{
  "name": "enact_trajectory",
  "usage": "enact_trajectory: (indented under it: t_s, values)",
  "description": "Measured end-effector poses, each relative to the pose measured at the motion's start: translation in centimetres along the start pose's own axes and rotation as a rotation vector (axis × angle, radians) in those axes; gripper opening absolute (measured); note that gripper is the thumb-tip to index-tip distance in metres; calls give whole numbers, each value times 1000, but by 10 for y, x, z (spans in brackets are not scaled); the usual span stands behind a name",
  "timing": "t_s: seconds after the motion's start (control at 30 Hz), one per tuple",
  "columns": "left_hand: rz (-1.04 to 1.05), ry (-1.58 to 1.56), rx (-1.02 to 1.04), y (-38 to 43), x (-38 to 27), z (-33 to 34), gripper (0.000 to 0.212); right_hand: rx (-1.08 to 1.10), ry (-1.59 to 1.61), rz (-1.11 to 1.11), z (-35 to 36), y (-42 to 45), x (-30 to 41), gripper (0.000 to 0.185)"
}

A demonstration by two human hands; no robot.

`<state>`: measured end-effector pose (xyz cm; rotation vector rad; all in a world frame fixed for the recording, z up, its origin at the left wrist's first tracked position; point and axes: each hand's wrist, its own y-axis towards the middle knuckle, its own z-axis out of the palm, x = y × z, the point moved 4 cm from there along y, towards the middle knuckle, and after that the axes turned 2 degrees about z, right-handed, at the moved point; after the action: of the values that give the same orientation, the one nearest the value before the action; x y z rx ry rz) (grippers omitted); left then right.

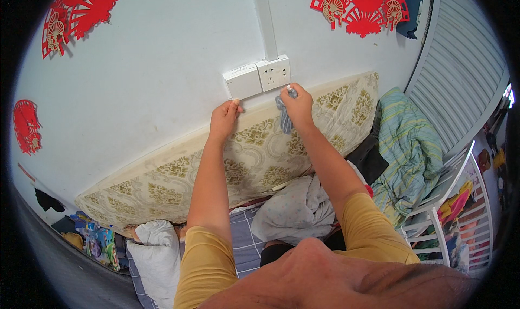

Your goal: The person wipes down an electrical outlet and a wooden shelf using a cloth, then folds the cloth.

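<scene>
A white wall box (243,83) and a white wall socket panel (274,73) sit side by side on the wall, under a vertical cable trunking (265,21). At the lower edge of the box is my left hand (225,117), its thumb and fingers pinched together; whether something small is between them cannot be told. My right hand (297,105), just below the socket panel, grips a grey-blue striped cloth (285,118) that hangs down from it. A small white tip shows between its thumb and finger.
A patterned mattress (254,146) leans against the wall below the sockets. Bedding (294,211) and a white quilt (156,254) lie on the bed. At the right are a green striped quilt (410,150) and a white crib (440,228). Red paper decorations (363,4) hang on the wall.
</scene>
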<state>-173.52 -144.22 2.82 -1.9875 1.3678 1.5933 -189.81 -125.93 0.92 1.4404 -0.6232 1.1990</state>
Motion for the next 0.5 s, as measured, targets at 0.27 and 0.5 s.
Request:
enact_trajectory:
  t_s: [0.27, 0.5]
  values:
    - [11, -60, 38, 2, 2, 4, 39, -39, -55, -15, -9, -9, -13, 22]
    - [3, -107, 61, -5, 4, -9, 37, 178, -41, 23, -15, -42, 18, 18]
